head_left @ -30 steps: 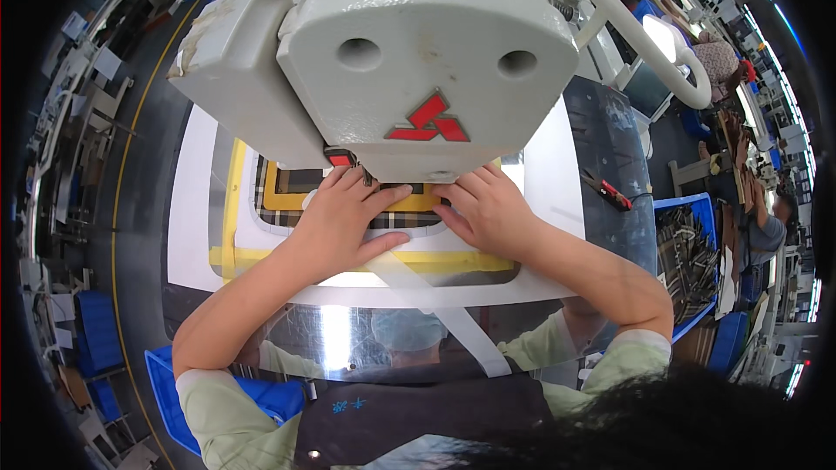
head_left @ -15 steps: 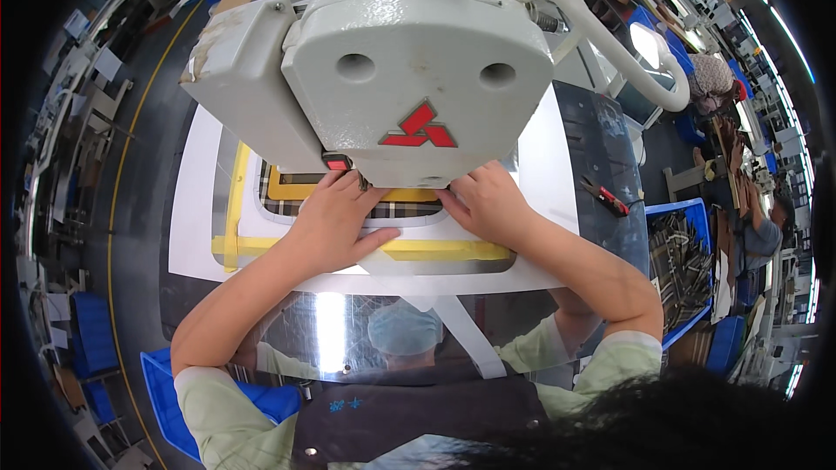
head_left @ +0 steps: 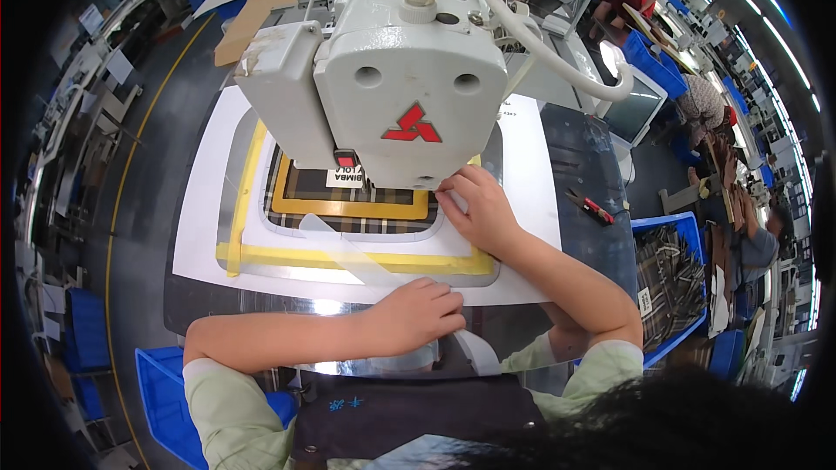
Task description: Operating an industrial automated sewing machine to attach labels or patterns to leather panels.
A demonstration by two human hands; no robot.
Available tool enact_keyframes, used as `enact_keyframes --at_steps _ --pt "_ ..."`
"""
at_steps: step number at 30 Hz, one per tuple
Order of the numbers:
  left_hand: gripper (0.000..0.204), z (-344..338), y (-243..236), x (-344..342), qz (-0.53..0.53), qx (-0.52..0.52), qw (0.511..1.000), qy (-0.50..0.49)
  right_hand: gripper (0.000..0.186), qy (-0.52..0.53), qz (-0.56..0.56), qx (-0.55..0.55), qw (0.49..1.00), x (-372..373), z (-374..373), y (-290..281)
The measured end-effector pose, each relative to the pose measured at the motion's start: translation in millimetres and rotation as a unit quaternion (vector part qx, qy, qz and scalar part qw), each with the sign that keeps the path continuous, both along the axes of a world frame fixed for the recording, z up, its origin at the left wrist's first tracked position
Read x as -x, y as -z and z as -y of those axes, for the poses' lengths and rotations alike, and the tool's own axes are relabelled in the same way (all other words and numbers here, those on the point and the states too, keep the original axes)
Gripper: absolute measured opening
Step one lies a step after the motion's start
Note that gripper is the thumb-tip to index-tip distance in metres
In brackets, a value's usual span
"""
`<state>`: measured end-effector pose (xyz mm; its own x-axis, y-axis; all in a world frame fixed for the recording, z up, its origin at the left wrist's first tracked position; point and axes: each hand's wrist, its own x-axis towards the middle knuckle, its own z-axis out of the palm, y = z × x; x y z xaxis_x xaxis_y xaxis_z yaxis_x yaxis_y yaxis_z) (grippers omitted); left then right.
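Observation:
A white sewing machine head (head_left: 409, 104) overhangs a white sheet (head_left: 196, 235) with yellow tape (head_left: 348, 257), holding an orange frame (head_left: 348, 207) over plaid fabric (head_left: 292, 224) with a printed white label (head_left: 345, 177). My right hand (head_left: 477, 209) is curled at the frame's right side, fingertips by the machine; what it pinches is hard to make out. My left hand (head_left: 422, 313), fingers bent round a translucent strip (head_left: 348, 252), is at the sheet's front edge, over the metal table. The strip lies diagonally across the tape.
Red-handled snips (head_left: 596, 211) lie on the dark table at right. A blue bin (head_left: 697, 318) of plaid pieces stands beside it, another blue bin (head_left: 161, 383) at lower left. A white lamp arm (head_left: 566, 70) arches overhead. Co-workers (head_left: 753, 239) work along the right.
My left hand has moved from beside the frame down and rightward to the sheet's front edge, uncovering the label. My right hand stays by the machine. The view has shifted, showing more machine top.

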<state>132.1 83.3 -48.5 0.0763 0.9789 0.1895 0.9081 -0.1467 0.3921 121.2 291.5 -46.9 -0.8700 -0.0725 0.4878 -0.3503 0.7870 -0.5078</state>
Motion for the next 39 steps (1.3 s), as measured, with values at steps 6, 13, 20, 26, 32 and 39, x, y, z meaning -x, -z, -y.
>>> enact_keyframes --at_steps 6,13,20,26,32,39 --pt "0.03 14 -40 18 -0.04 -0.155 0.985 -0.063 0.008 -0.013 -0.006 0.039 0.999 -2 -9 -4" --pt "0.032 89 -43 69 -0.091 -0.011 0.966 -0.24 0.022 0.033 0.117 0.015 0.993 -29 -14 -22" --pt "0.044 86 -55 49 -0.075 0.027 0.99 -0.116 0.048 0.048 0.169 -0.077 0.981 -37 -21 -44" --pt "0.036 78 -58 38 -0.019 -0.024 0.997 -0.07 0.052 0.075 0.205 -0.043 0.975 -52 -42 -53" --pt "0.029 59 -36 40 0.015 -0.12 0.989 -0.083 0.048 0.09 0.205 -0.022 0.974 -63 -68 -37" --pt "0.024 52 -34 45 0.043 -0.149 0.984 -0.085 0.013 0.172 0.098 0.017 0.98 -59 -65 -20"
